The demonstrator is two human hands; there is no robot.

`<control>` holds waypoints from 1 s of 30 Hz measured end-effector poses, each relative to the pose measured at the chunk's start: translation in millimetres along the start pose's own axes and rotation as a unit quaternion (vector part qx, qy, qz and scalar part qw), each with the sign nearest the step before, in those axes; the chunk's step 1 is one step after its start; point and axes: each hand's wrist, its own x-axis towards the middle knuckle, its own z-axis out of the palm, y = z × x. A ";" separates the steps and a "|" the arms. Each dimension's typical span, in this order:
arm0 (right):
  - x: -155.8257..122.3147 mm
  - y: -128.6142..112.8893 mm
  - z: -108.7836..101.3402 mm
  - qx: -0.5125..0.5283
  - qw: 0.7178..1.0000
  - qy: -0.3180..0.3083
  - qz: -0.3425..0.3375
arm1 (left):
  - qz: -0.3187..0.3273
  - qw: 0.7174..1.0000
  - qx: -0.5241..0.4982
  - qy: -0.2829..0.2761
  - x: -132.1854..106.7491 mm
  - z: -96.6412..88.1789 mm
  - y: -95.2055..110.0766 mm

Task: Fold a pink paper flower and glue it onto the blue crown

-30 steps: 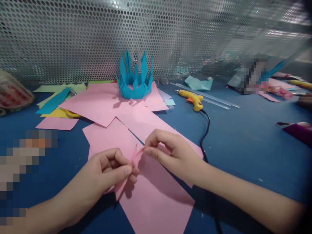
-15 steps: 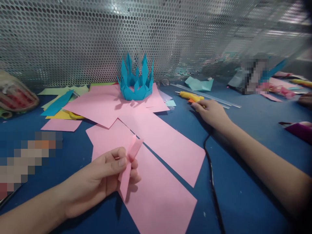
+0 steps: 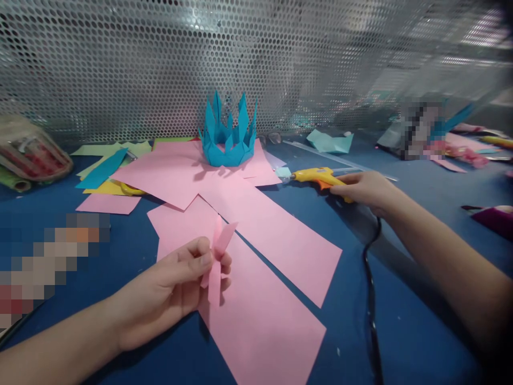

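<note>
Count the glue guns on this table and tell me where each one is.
1: the yellow glue gun, held by its handle in the right hand. A yellow object at the far right is too blurred to identify; others may be hidden.

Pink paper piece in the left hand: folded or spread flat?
Folded. The pink paper piece shows narrow flaps angling up and down from the left hand, unlike the flat pink sheets below. The hand partly covers it.

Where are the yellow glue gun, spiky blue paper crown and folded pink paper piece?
Yellow glue gun (image 3: pixel 314 175): head view, its body.
Spiky blue paper crown (image 3: pixel 228 155): head view, front band.
Folded pink paper piece (image 3: pixel 225 240): head view, upper flap.
</note>
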 end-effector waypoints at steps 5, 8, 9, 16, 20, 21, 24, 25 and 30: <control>-8.7 -7.1 5.5 0.030 0.999 -0.001 -0.028 | -0.015 1.000 0.006 -0.005 -0.6 0.2 0.6; -19.4 -17.1 11.8 0.077 0.993 -0.017 -0.083 | -0.013 1.000 0.006 0.003 -1.1 -0.6 0.6; -23.3 -20.4 13.9 0.086 0.991 -0.021 -0.099 | -0.011 1.000 0.004 0.006 -1.2 -0.6 0.6; -42.1 -29.4 27.4 0.079 0.976 0.001 -0.201 | -0.011 1.000 0.007 0.013 -0.6 0.8 1.0; -47.0 -31.2 35.0 0.099 0.955 -0.007 -0.281 | 0.002 1.000 -0.002 0.018 -0.5 -1.5 0.9; -48.2 -31.8 36.4 0.106 0.950 -0.007 -0.293 | 0.003 1.000 -0.002 0.020 -0.6 -2.3 0.9; -53.5 -34.4 39.2 0.122 0.943 0.005 -0.308 | 0.000 1.000 0.009 0.028 -0.8 -3.8 1.4; -56.3 -35.5 39.7 0.125 0.942 0.007 -0.312 | -0.002 0.999 0.014 0.030 -0.7 -3.7 1.7; -78.3 -42.9 41.2 0.135 0.930 -0.001 -0.343 | 0.000 1.000 0.023 0.022 0.5 0.3 2.7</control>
